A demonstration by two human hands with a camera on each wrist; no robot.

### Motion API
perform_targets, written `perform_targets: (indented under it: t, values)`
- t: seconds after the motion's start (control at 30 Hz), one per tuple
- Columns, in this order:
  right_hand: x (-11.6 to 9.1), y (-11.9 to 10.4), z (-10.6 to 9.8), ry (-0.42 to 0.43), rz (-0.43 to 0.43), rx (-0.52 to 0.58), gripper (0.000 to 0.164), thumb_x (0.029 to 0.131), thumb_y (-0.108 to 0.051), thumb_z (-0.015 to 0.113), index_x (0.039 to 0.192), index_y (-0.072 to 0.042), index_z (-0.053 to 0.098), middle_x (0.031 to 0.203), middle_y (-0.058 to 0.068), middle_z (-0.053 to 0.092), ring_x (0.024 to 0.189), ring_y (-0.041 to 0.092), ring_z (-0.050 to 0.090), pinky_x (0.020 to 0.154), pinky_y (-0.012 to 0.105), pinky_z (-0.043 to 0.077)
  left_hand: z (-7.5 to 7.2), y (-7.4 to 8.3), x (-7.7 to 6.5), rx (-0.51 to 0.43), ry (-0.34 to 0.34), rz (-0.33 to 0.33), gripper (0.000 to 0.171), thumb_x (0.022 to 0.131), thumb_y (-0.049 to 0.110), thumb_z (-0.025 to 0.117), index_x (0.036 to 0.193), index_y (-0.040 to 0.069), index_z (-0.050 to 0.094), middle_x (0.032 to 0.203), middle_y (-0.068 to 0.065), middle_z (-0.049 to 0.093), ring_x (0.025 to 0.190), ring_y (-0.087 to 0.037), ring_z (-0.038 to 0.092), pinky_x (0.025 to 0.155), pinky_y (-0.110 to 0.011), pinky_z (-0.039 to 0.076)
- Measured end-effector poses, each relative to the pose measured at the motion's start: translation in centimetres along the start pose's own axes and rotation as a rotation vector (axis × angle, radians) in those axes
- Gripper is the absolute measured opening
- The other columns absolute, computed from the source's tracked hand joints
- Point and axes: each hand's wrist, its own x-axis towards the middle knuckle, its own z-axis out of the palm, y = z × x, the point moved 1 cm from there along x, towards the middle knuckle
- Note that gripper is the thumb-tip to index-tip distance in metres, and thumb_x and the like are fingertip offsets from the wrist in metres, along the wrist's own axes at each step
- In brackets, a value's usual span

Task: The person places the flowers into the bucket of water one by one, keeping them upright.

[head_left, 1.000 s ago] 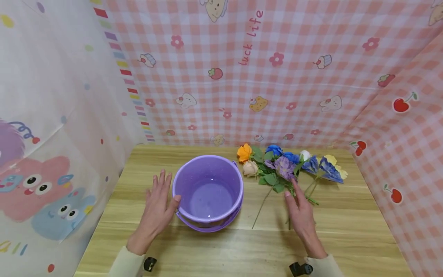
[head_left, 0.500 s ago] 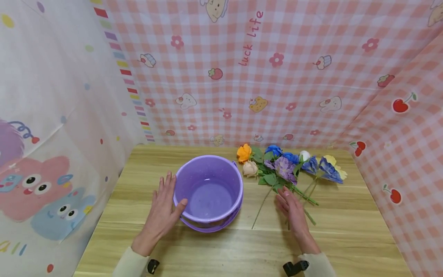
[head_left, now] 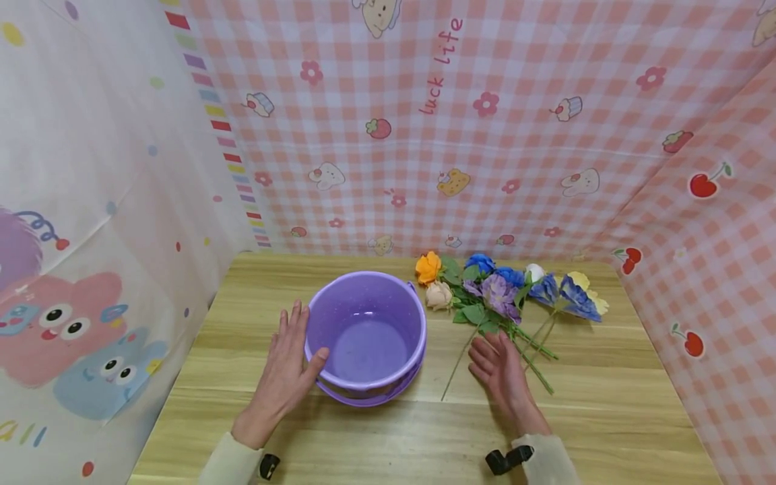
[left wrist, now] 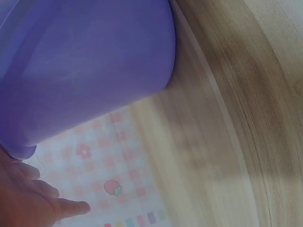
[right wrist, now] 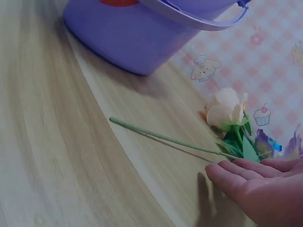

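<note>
A purple bucket [head_left: 366, 337] stands upright on the table, its handle folded down at the front. My left hand [head_left: 279, 380] rests at the bucket's left side, the thumb over the rim and the other fingers straight along the outside. Right of the bucket lies a bunch of artificial flowers: a purple flower [head_left: 499, 294], a cream rose [right wrist: 225, 108], an orange rose [head_left: 428, 268] and several blue blooms. Beside the stems is my right hand [head_left: 503, 374], held palm partly up with fingers relaxed and nothing in them. In the right wrist view its fingers are near the cream rose's stem [right wrist: 161, 136].
The wooden table [head_left: 388, 444] has a checked cloth [head_left: 400, 155] hanging behind it and on the right. A white cloth [head_left: 121, 168] with cartoon prints hangs at the left. White and pale yellow blooms [head_left: 597, 301] lie at the far right end of the bunch.
My right hand has drawn back from the purple flower, moved left and turned its palm up. My left hand has shifted slightly right, its thumb coming over the bucket's rim.
</note>
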Motion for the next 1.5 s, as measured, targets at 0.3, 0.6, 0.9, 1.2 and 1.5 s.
perform_targets:
  t: [0.3,0.6,0.9,1.2,1.5]
  values:
    - [0.8,0.3,0.1,0.028,0.087,0.145,0.082,0.111,-0.056,0.024,0.165,-0.001,-0.005,0.169,0.026,0.012,0.154,0.039,0.022,0.124,0.057,0.025,0.1,-0.1,-0.2,0.0,0.011,0.005,0.079,0.105,0.04,0.052,0.164,0.001,0.019,0.171,-0.021,0.013,0.154,-0.05,0.01,0.117,-0.074,0.019]
    - [1.3,0.6,-0.3,0.036,0.118,0.223,0.081,0.111,-0.054,0.024,0.164,-0.001,-0.005,0.169,0.026,0.013,0.154,0.04,0.022,0.124,0.054,0.027,0.2,-0.1,-0.2,-0.004,0.016,0.011,0.078,0.106,0.041,0.051,0.164,0.001,0.019,0.17,-0.022,0.014,0.154,-0.05,0.01,0.12,-0.07,0.018]
    - [1.8,1.1,-0.3,0.1,0.108,0.208,0.06,0.114,-0.021,0.035,0.164,-0.003,0.008,0.165,0.027,0.024,0.142,0.041,0.044,0.112,0.049,0.047,0.2,-0.2,-0.1,-0.007,0.034,0.034,0.077,0.106,0.041,0.05,0.163,-0.001,0.02,0.169,-0.024,0.016,0.153,-0.051,0.012,0.121,-0.067,0.018]
    - [2.0,1.4,-0.4,0.14,0.113,0.122,0.066,0.108,-0.007,0.051,0.165,-0.006,0.018,0.152,0.017,0.049,0.124,0.028,0.063,0.104,0.043,0.055,0.2,-0.1,0.0,-0.014,0.025,0.022,0.078,0.105,0.039,0.053,0.163,-0.003,0.021,0.169,-0.024,0.017,0.154,-0.048,0.012,0.123,-0.065,0.017]
    - [2.2,1.4,-0.5,0.176,0.131,0.092,0.067,0.105,-0.004,0.057,0.163,-0.006,0.024,0.129,0.001,0.067,0.108,0.015,0.07,0.092,0.031,0.06,0.3,-0.1,-0.1,-0.01,0.05,0.045,0.077,0.105,0.037,0.054,0.163,-0.002,0.021,0.169,-0.022,0.018,0.152,-0.051,0.02,0.122,-0.065,0.021]
